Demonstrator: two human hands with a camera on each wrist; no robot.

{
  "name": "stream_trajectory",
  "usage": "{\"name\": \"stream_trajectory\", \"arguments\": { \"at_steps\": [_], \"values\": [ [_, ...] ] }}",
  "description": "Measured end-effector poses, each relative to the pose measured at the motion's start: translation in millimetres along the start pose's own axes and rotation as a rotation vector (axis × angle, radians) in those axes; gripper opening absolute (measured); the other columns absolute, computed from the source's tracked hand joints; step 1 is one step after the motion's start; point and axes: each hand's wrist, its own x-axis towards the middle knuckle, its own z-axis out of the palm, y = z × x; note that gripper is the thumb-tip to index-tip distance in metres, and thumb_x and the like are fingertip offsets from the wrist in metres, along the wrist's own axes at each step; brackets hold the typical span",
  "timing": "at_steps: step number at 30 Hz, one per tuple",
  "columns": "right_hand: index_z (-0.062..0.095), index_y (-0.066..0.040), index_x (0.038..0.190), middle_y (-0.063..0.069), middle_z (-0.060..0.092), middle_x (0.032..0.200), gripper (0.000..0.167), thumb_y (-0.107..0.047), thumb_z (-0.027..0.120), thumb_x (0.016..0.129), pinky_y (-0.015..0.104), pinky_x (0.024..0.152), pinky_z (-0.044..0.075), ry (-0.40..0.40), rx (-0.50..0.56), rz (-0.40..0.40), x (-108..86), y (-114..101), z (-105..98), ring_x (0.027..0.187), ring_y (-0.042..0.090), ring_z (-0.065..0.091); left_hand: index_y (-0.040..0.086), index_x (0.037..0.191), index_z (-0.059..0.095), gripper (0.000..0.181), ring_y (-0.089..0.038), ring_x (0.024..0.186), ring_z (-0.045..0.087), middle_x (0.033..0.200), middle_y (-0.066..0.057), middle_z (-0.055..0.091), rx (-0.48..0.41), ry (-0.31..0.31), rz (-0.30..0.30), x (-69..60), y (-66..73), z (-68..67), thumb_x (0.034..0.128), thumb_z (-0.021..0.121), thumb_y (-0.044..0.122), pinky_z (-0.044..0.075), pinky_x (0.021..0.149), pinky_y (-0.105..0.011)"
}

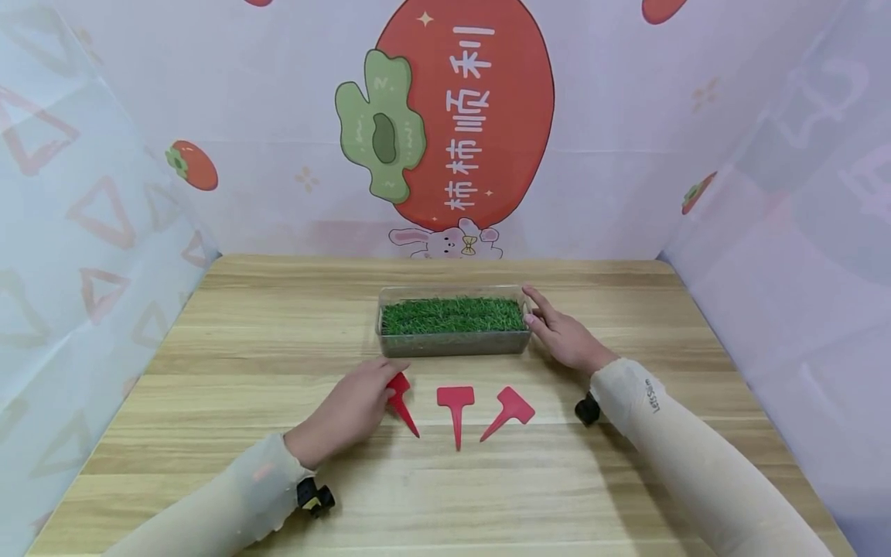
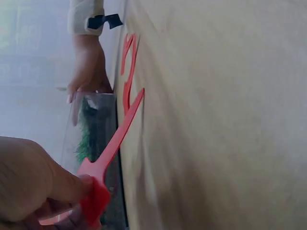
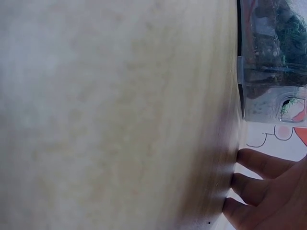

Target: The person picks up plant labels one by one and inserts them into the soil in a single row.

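Observation:
The left hand [image 1: 351, 402] pinches the wide head of a red T-shaped tag [image 1: 401, 398], whose pointed end slants down toward the table; the left wrist view shows this tag [image 2: 115, 143] held between thumb and fingers. A clear bin [image 1: 455, 346] with green artificial grass [image 1: 455, 316] inside stands behind the tags. At the bin's right end is the right hand [image 1: 567, 336], its thumb and forefinger by the handle. In the right wrist view the fingers of the right hand [image 3: 271, 191] are spread, near the bin [image 3: 261, 103].
Two more red tags lie on the wooden table [image 1: 487, 503]: one [image 1: 456, 398] with its point toward the front, the other [image 1: 513, 406] slanted, to its right. A printed cloth backdrop [image 1: 278, 201] stands behind the table, with cloth at both sides.

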Motion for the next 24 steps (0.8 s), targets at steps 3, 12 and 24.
{"name": "stream_trajectory", "arguments": {
  "at_steps": [3, 12, 24],
  "values": [
    [-0.001, -0.052, 0.157, 0.021, 0.047, 0.151, 0.06, -0.059, 0.028, 0.105, 0.066, 0.112, 0.031, 0.003, 0.0, -0.004, -0.2, 0, 0, 0.134, 0.047, 0.048, 0.005, 0.132, 0.061, 0.043, -0.016, 0.095, 0.066, 0.108, -0.003, 0.069, -0.093, 0.034, -0.036, 2.0, 1.3, -8.4, 0.0909, 0.071, 0.001, 0.057, 0.083, -0.035],
    [0.0, -0.052, 0.157, 0.02, 0.047, 0.151, 0.059, -0.058, 0.029, 0.106, 0.066, 0.112, 0.031, 0.013, 0.0, 0.001, -0.9, -1, 1, 0.135, 0.045, 0.047, 0.017, 0.099, 0.071, 0.009, -0.009, 0.081, 0.062, 0.092, 0.005, 0.071, -0.085, 0.108, 0.02, 7.9, 1.8, -34.7, 0.0925, 0.072, 0.011, 0.053, 0.07, -0.029],
    [0.004, -0.041, 0.161, 0.02, 0.046, 0.152, 0.063, -0.057, 0.029, 0.106, 0.067, 0.112, 0.029, 0.012, 0.011, 0.008, -0.9, 0, 1, 0.135, 0.046, 0.046, 0.014, 0.107, 0.077, 0.019, -0.02, 0.089, 0.065, 0.096, 0.001, 0.074, 0.008, 0.266, 0.125, 17.6, 7.1, -65.8, 0.0905, 0.073, 0.006, 0.057, 0.076, -0.037]
  ]
}}
